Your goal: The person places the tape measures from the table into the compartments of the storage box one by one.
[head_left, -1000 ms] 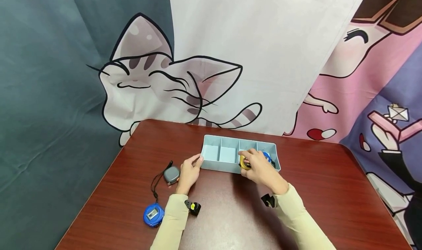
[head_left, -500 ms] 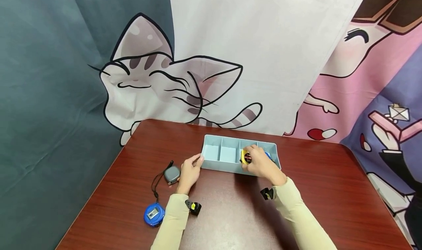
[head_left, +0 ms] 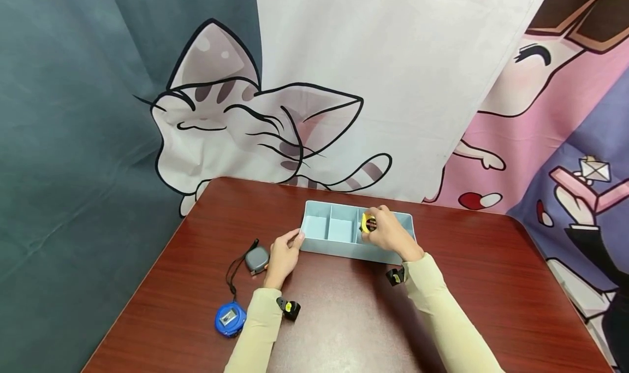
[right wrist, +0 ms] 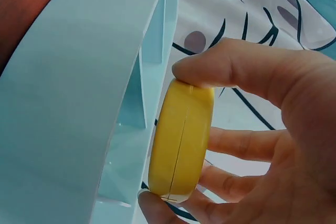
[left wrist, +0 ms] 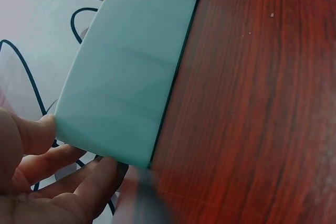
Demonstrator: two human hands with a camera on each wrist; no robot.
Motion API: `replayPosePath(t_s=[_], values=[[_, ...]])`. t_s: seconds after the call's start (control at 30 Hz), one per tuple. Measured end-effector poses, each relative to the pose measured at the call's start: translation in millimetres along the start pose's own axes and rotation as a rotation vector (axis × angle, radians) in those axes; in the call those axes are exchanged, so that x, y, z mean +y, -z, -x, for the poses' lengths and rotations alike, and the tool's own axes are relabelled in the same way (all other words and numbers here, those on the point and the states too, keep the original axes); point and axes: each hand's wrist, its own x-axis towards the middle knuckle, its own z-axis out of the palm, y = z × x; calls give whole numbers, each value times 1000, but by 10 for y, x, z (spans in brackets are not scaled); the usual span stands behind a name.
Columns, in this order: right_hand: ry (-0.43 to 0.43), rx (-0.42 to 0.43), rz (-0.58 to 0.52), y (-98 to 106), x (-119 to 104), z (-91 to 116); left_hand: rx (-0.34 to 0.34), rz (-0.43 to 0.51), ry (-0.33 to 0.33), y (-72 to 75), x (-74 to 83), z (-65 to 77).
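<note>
A pale blue divided box [head_left: 334, 247] stands on the table, one row of compartments long. My left hand [head_left: 283, 255] holds its left end; in the left wrist view the thumb is at the upper corner and the fingers lie along the end wall [left wrist: 105, 150]. With thumb and fingertips, my right hand [head_left: 390, 234] pinches a yellow tape measure [head_left: 367, 223] with a dark round label, over the third compartment. The right wrist view shows the tape measure [right wrist: 181, 140] edge-on beside the box rim. My right hand hides most of the rightmost compartment.
Left of my left hand lies a grey rounded-square tape measure [head_left: 257, 260]. Nearer to me is a round blue case [head_left: 230, 319] with a silvery label and a black cord [head_left: 231, 277]. A cartoon-printed curtain [head_left: 314, 89] hangs behind the table [head_left: 334, 318].
My right hand has moved up and away from me with the yellow tape measure, tilting it more on edge. The blue item seen in the rightmost compartment is now hidden. My left hand stays put.
</note>
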Motion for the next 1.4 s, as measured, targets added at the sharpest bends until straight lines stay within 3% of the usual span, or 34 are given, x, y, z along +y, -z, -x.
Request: replayPosePath(t_s=[0.3, 0.73, 1.4], values=[[2, -12, 1, 30, 23, -112, 2, 1, -2, 15, 21, 2], [-34, -126, 6, 29, 111, -297, 10, -14, -4, 2, 9, -5], [-91, -284, 102, 70, 3, -491, 4, -8, -6, 7, 7, -4]])
